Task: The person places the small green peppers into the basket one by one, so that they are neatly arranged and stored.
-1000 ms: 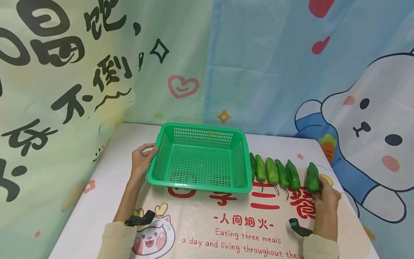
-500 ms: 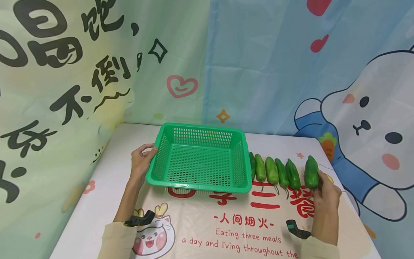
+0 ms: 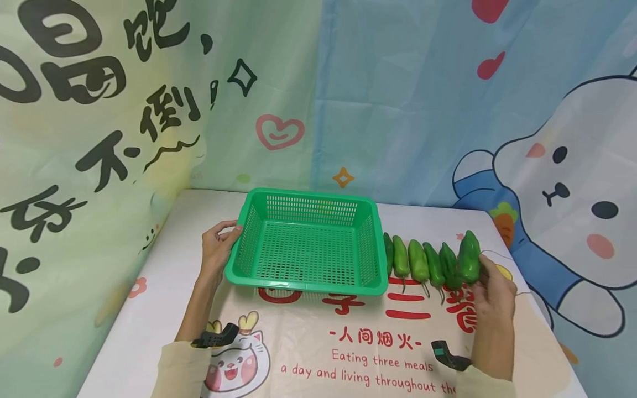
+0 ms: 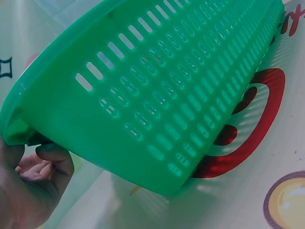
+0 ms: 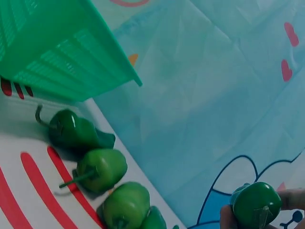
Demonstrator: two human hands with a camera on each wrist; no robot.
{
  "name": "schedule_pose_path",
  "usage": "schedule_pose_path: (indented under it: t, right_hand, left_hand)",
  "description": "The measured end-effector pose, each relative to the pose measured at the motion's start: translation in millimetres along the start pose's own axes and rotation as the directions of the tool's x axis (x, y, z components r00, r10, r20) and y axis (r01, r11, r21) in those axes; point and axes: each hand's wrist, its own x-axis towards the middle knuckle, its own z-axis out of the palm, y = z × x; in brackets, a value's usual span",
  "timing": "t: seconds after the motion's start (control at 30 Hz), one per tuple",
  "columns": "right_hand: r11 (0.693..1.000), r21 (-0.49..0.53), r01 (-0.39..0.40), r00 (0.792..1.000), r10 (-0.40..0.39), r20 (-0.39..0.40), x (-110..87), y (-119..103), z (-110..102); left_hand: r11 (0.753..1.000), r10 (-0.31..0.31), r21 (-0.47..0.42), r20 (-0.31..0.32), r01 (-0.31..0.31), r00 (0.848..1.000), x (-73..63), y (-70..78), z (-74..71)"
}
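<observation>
My left hand (image 3: 218,249) grips the left rim of a green plastic basket (image 3: 306,288), thumb over the edge; in the left wrist view its curled fingers lie under the rim. The basket has slotted walls and nothing inside. At the right, my right hand (image 3: 495,284) holds a green pepper (image 3: 469,258) raised, its tip pointing away from me. The right wrist view shows that pepper (image 5: 256,205) stem-end on, between thumb and fingers. Several more green peppers (image 3: 419,261) lie in a row between the basket and my right hand, the leftmost partly hidden by the basket wall.
A printed cloth (image 3: 368,342) with red characters and a cartoon cat covers the table. Patterned curtains (image 3: 398,110) stand close behind and on the left. Each wrist carries a black strap-mounted device (image 3: 450,356).
My right hand has lifted the pepper and carried it left, close to the rightmost pepper of the row. My left hand and the basket have stayed in place.
</observation>
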Motion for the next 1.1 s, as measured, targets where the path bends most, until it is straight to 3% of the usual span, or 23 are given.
schedule_pose_path:
  t: [0.43, 0.7, 1.1]
  right_hand:
    - [0.990, -0.136, 0.027, 0.997, -0.016, 0.075, -24.5, 18, 20]
    - [0.966, -0.249, 0.073, 0.995, -0.052, 0.091, -33.9, 32, 33]
    - [0.963, -0.265, 0.042, 0.993, -0.011, 0.118, -44.3, 42, 51]
  left_hand:
    - [1.000, 0.011, -0.004, -0.006, -0.011, 1.000, 0.1, 2.1, 0.7]
    - [1.000, 0.006, -0.011, -0.006, -0.006, 1.000, 1.2, 3.7, 1.0]
    - [1.000, 0.011, -0.015, -0.007, -0.011, 1.000, -0.3, 1.3, -0.7]
